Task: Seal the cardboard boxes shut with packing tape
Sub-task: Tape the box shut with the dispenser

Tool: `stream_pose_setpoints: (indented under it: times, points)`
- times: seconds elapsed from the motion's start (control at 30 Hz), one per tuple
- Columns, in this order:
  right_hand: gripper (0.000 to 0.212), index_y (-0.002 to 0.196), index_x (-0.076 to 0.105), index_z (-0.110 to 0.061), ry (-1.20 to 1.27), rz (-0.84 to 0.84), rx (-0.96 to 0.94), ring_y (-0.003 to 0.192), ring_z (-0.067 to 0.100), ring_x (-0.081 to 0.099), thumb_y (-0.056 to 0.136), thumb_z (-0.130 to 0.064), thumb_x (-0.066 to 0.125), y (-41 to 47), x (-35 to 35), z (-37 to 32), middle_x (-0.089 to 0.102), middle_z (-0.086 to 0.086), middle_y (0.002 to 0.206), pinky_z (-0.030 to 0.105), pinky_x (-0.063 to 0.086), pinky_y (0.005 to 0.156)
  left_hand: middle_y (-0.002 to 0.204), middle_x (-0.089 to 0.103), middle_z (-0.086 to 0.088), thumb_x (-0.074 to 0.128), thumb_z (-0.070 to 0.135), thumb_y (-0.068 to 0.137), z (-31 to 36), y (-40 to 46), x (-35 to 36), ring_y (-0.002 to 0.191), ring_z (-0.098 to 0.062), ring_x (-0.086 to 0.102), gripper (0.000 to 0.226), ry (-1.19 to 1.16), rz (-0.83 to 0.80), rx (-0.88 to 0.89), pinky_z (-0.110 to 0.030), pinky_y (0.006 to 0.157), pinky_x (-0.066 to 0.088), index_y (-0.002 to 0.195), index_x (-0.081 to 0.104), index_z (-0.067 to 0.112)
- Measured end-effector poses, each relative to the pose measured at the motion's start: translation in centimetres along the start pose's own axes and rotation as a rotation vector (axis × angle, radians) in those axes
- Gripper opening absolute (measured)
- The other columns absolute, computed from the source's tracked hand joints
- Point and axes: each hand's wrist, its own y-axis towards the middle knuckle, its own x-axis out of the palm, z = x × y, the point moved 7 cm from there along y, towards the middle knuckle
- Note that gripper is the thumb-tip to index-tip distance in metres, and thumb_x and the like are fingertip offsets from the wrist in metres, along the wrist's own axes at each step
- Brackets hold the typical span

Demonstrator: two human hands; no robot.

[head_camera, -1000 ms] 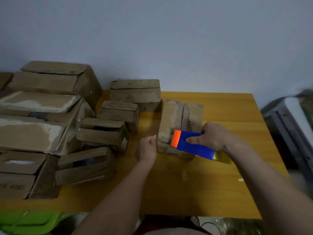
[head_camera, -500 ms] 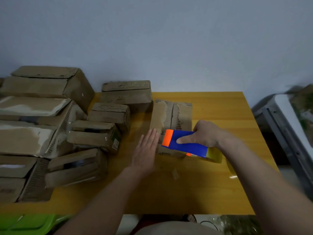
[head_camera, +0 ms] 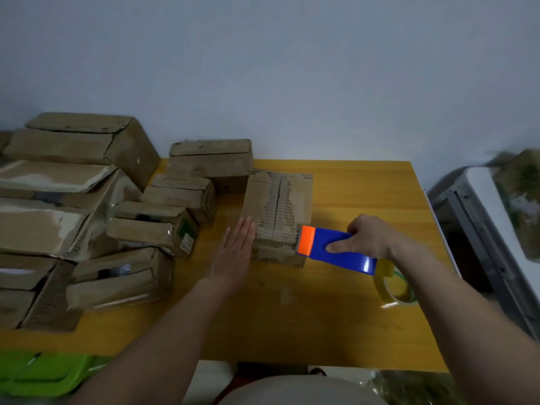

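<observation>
On the counter point(head_camera: 336, 317), 1 box point(head_camera: 279, 211) is mid-taping.
Right hand point(head_camera: 369, 239) fingers grip the tape dispenser point(head_camera: 336, 249) at its near edge; left hand point(head_camera: 236, 252) fingers lie flat against its side; the stacked boxes point(head_camera: 87, 217) look unsealed.

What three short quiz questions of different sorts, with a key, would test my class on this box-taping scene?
1. True or false: the left hand lies flat with straight fingers against the brown cardboard box with the torn top.
2. Which hand grips the blue tape dispenser with the orange end? A) left B) right C) both
3. Fill in: the roll of clear packing tape lies on the yellow wooden ____.

Key: 1 true; 2 B, the right hand; 3 table.
</observation>
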Motion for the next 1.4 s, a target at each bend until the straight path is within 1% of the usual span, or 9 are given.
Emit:
stream_pose_setpoints:
  times: [0.13, 0.2, 0.33, 0.57, 0.83, 1.0, 1.2, 1.27, 1.4]
  points:
    - [0.049, 0.093, 0.060, -0.014, 0.013, -0.025, -0.011, 0.083, 0.019, 0.061, 0.074, -0.058, 0.071, 0.7, -0.2, 0.4, 0.064, 0.004, 0.090, 0.032, 0.049, 0.072, 0.152, -0.034, -0.012, 0.039, 0.003, 0.090, 3.6, 0.3, -1.0, 0.141, -0.025, -0.032, 0.084, -0.087, 0.067, 0.024, -0.035, 0.112, -0.023, 0.148, -0.022, 0.007]
    - [0.043, 0.091, 0.060, -0.016, 0.023, -0.071, -0.029, 0.079, 0.017, 0.060, 0.077, -0.055, 0.070, 0.8, 0.3, 0.6, 0.063, 0.002, 0.088, 0.029, 0.047, 0.067, 0.149, -0.038, -0.009, 0.050, 0.011, 0.088, 5.6, 0.4, -0.1, 0.140, -0.026, -0.033, 0.095, -0.045, -0.009, 0.121, -0.037, 0.113, -0.022, 0.149, -0.023, 0.014]
    - [0.030, 0.089, 0.066, -0.016, 0.116, -0.172, -0.103, 0.073, 0.016, 0.062, 0.082, -0.045, 0.069, 0.9, 1.4, 1.1, 0.067, 0.003, 0.085, 0.024, 0.046, 0.062, 0.148, -0.039, -0.007, 0.062, 0.023, 0.083, 5.4, 1.0, 0.8, 0.141, -0.028, -0.033, 0.108, 0.040, -0.078, 0.105, -0.039, 0.115, -0.019, 0.149, -0.024, 0.020]
    - [0.034, 0.092, 0.068, -0.015, 0.109, -0.213, -0.126, 0.083, 0.021, 0.067, 0.080, -0.046, 0.071, 0.2, -0.5, 4.1, 0.071, 0.006, 0.091, 0.031, 0.051, 0.075, 0.149, -0.040, -0.007, 0.055, 0.026, 0.091, 5.2, 1.0, 0.6, 0.141, -0.027, -0.033, 0.101, 0.109, -0.112, 0.099, -0.039, 0.116, -0.020, 0.146, -0.030, 0.021]
    - [0.041, 0.092, 0.063, -0.009, 0.033, -0.113, -0.045, 0.079, 0.024, 0.064, 0.082, -0.049, 0.065, 1.3, -0.1, 5.3, 0.068, 0.009, 0.088, 0.031, 0.046, 0.067, 0.146, -0.041, -0.013, 0.053, 0.035, 0.092, 5.8, 1.5, 0.5, 0.139, -0.030, -0.034, 0.101, 0.092, -0.089, 0.079, -0.042, 0.114, -0.021, 0.140, -0.036, 0.031]
    - [0.037, 0.101, 0.063, -0.006, 0.051, -0.197, 0.012, 0.075, 0.023, 0.061, 0.083, -0.037, 0.063, 1.2, 0.1, 4.9, 0.066, 0.008, 0.086, 0.030, 0.046, 0.066, 0.145, -0.041, -0.014, 0.048, 0.024, 0.093, 6.1, 2.2, 0.3, 0.142, -0.032, -0.031, 0.094, 0.112, -0.068, 0.039, -0.046, 0.119, -0.011, 0.136, -0.035, 0.037]
    - [0.022, 0.089, 0.051, -0.017, -0.336, -0.036, 0.033, 0.067, 0.017, 0.053, 0.093, -0.039, 0.050, 1.7, -0.1, 1.6, 0.055, -0.001, 0.077, 0.029, 0.040, 0.062, 0.145, -0.041, -0.013, 0.046, 0.014, 0.096, 6.3, 2.4, 0.4, 0.142, -0.031, -0.029, 0.094, 0.122, -0.047, 0.013, -0.043, 0.116, -0.015, 0.134, -0.037, 0.038]
    - [0.017, 0.097, 0.054, -0.018, -0.442, 0.052, 0.033, 0.078, 0.019, 0.057, 0.094, -0.033, 0.047, 2.0, -0.1, 0.8, 0.061, 0.000, 0.091, 0.030, 0.043, 0.068, 0.151, -0.036, -0.014, 0.048, 0.013, 0.095, 6.5, 2.7, 0.3, 0.142, -0.031, -0.029, 0.097, 0.091, -0.034, -0.005, -0.043, 0.115, -0.015, 0.133, -0.037, 0.040]
    - [0.032, 0.122, 0.060, -0.015, -0.502, 0.171, 0.139, 0.117, 0.023, 0.058, 0.099, -0.029, 0.042, 1.8, -0.2, 4.4, 0.060, 0.004, 0.129, 0.032, 0.046, 0.089, 0.153, -0.034, -0.013, 0.054, 0.009, 0.092, 6.8, 2.9, 0.5, 0.142, -0.030, -0.031, 0.105, 0.035, -0.052, -0.062, -0.041, 0.112, -0.018, 0.135, -0.036, 0.042]
